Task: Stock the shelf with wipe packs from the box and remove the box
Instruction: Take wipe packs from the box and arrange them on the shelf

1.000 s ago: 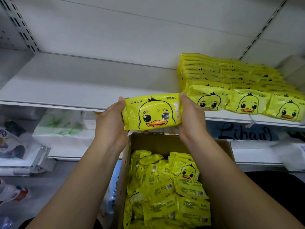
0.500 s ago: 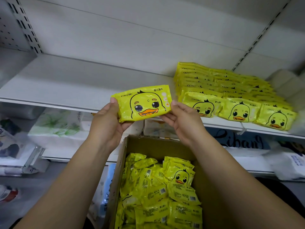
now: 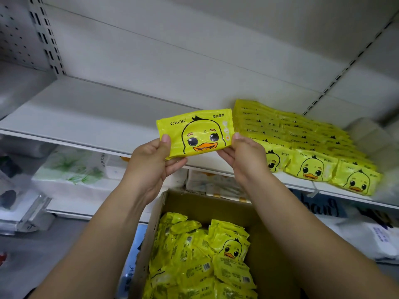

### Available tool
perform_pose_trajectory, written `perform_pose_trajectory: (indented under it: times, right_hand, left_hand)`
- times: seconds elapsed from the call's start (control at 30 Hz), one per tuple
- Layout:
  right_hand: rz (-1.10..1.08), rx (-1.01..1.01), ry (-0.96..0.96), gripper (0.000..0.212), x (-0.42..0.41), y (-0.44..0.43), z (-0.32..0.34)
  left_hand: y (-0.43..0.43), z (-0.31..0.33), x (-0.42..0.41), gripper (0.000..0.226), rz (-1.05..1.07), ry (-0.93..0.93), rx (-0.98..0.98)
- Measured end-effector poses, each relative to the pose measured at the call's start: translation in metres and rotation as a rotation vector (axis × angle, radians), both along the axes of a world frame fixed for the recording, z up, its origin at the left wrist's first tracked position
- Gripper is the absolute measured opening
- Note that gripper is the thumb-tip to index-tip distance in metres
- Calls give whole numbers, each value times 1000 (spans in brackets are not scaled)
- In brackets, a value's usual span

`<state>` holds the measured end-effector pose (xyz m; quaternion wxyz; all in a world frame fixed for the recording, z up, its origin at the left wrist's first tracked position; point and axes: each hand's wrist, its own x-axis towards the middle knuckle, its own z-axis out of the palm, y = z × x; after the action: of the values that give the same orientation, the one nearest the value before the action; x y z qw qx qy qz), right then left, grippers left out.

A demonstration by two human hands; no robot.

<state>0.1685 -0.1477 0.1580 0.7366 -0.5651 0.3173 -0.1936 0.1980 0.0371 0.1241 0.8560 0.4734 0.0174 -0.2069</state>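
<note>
Two bare forearms reach up, the left hand [image 3: 151,160] and right hand [image 3: 244,156] each pinching an end of a yellow duck-face wipe pack [image 3: 195,133] (tilted, face forward) above the open cardboard box [image 3: 164,203], before the white shelf [image 3: 97,117].

A tissue pack [image 3: 71,167] with green leaf print lies on the lower shelf [image 3: 71,213] at left, with clear plastic packs [image 3: 19,203] further left. White packs [image 3: 216,184] with orange print sit mid-shelf. A dark blue sign [image 3: 319,207] with script lettering shows at right, a white bag [image 3: 371,236] below it. Pale rolls [image 3: 371,134] stand far right, higher up. A slotted upright [image 3: 46,37] and a pegboard [image 3: 13,33] rise upper left.
</note>
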Motion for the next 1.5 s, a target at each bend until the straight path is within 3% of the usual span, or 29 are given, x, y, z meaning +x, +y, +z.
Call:
perform_pose_trajectory:
  times: [0.07, 0.17, 0.33, 0.4, 0.5, 0.63, 0.77, 0.87, 0.93, 1.13, 1.37, 1.5]
  right_hand:
    - [49, -338, 96, 10, 10, -10, -4]
    - [246, -983, 103, 41, 20, -27, 9]
    - [821, -1385, 227, 78, 53, -38, 38]
    - [988, -1419, 285, 67, 72, -43, 42]
    - [1113, -1396, 376, 30, 99, -52, 47]
    - [955, -1468, 412, 36, 141, -76, 38]
    - [801, -1561, 334, 37, 184, -96, 18]
    - [726, -1682, 311, 24, 216, -110, 0]
    - [730, -1779, 332, 33, 235, -117, -10]
    - [767, -2057, 321, 44, 255, -131, -22]
    - [839, -2024, 267, 52, 251, -141, -13]
    - [684, -2261, 253, 67, 245, -140, -14]
  left_hand:
    - [1, 2, 4, 28, 32, -50, 34]
    - [-1, 0, 7, 26, 68, -186, 201]
    - [-18, 0, 13, 25, 21, -305, 288]
    - [-25, -1, 17, 25, 9, -321, 303]
    - [-35, -4, 25, 28, 76, -336, 364]
    - [-40, -11, 36, 54, 100, -418, 748]
    - [-32, -27, 46, 47, -30, -517, 1139]
    - [-36, -36, 50, 49, -165, -578, 1329]
    - [-43, -41, 50, 51, -244, -623, 1430]
    - [-54, -47, 51, 46, -244, -647, 1499]
    - [-56, -47, 52, 44, -230, -629, 1517]
    - [-56, -48, 52, 43, -216, -636, 1502]
